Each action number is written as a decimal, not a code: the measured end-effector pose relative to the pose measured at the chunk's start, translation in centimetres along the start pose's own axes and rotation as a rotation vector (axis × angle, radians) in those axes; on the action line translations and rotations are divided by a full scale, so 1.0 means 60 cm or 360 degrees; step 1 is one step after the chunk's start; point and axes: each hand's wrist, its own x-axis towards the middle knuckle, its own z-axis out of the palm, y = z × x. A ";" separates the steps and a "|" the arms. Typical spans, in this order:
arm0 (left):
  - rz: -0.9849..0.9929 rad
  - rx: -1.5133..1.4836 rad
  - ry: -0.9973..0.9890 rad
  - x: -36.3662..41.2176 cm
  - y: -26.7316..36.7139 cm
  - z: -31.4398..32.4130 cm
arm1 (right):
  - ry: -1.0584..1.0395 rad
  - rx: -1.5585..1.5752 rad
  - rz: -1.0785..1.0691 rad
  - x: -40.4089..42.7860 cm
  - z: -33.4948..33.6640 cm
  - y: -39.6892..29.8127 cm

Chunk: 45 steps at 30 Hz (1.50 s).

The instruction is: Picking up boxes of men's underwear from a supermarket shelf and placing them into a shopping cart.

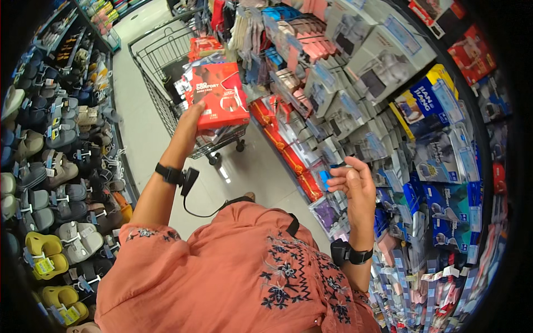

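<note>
My left hand (pixel 195 120) grips the near left side of a red packaged-underwear box (pixel 218 93), thumb on its printed front. The box is tilted over the near end of a black wire shopping cart (pixel 154 91). More red boxes (pixel 204 45) and plastic-wrapped packs lie in the cart behind it. To the right, my right hand (pixel 358 191) is raised with loosely bent fingers apart, near the shelf of packaged goods. A small bright-blue piece (pixel 325 180) shows by its fingertips; whether they touch it cannot be told.
Slippers and clogs (pixel 66 204) hang on a rack along the left. Grey boxes (pixel 379 62), blue boxes (pixel 449 212) and hanging socks (pixel 245 37) fill the right shelving. Red packs (pixel 287 154) line its low ledge. Pale floor tiles (pixel 137 100) run between.
</note>
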 end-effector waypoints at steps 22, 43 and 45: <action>0.0637 0.1881 -0.0128 0.438 -0.127 -0.268 | 0.0576 -0.0060 0.0164 -0.081 -0.048 0.000; 0.1280 0.1223 0.0018 0.322 0.037 0.039 | 0.1444 -0.1031 -0.0461 -0.272 -0.353 -0.527; 0.1130 0.1059 -0.0177 0.264 0.075 0.117 | 0.1474 -0.0999 -0.0409 -0.263 -0.411 -0.548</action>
